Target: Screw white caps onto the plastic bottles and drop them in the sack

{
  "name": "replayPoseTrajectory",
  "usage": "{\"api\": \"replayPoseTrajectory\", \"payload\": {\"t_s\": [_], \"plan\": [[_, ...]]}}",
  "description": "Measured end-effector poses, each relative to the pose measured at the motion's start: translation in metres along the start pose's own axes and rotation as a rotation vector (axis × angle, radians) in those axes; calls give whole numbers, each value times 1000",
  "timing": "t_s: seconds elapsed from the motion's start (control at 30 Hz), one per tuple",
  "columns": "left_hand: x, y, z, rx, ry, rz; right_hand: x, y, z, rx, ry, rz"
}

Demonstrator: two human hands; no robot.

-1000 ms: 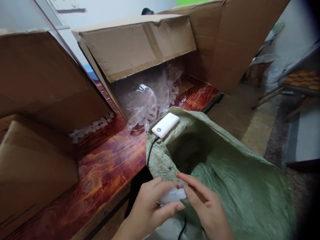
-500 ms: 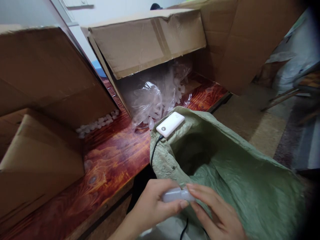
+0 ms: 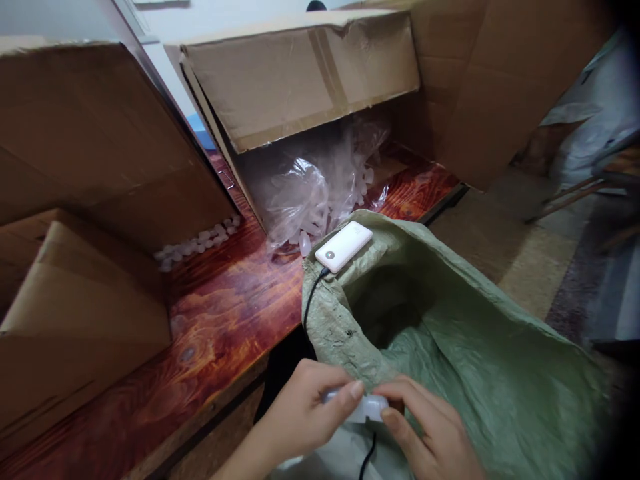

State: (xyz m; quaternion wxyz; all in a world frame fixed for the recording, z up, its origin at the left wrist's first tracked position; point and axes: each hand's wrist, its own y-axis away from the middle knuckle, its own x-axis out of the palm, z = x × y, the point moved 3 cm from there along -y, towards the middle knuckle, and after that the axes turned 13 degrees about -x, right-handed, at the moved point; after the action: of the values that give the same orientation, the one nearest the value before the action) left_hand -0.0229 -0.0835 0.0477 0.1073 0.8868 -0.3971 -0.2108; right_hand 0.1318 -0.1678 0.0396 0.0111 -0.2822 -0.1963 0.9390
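- My left hand and right hand both pinch a small white plastic piece between fingertips, closed on it from either side.
- I see the piece held off the worktop's front edge, over the near rim of the green woven sack.
- White power bank lies on the sack's far rim, black cable trailing down from it.
- Clear plastic bag spills from the open cardboard box at the far edge of the wooden worktop.

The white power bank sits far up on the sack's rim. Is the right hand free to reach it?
Probably not yet: the right hand and left hand both pinch a small white piece; otherwise the path to the power bank looks open.
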Motion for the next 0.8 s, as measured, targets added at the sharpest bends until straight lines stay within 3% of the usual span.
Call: {"api": "replayPoseTrajectory", "payload": {"t_s": [0.1,0.17,0.27,0.33,0.43,0.57,0.67,0.73,0.8], "plan": [[2,1,-2,29,-45,12,2,2,-3,48,52,41],[2,2,-2,34,-64,9,-3,1,-1,26,89,1],[2,2,1,35,-74,12,-14,1,6,-184,139,-30],[2,2,4,35,-93,9,-17,2,9,-289,199,63],[2,1,7,73,-95,35,-20,5,4,-230,323,224],[2,1,7,127,-51,59,-20,8,3,-337,339,228],[0,2,6,118,-30,50,-14,10,-4,-283,378,315],[-1,3,5,101,-42,20,-10,11,-8,-238,355,307],[-1,3,6,97,-58,-3,-7,10,-6,-323,251,230]]}}
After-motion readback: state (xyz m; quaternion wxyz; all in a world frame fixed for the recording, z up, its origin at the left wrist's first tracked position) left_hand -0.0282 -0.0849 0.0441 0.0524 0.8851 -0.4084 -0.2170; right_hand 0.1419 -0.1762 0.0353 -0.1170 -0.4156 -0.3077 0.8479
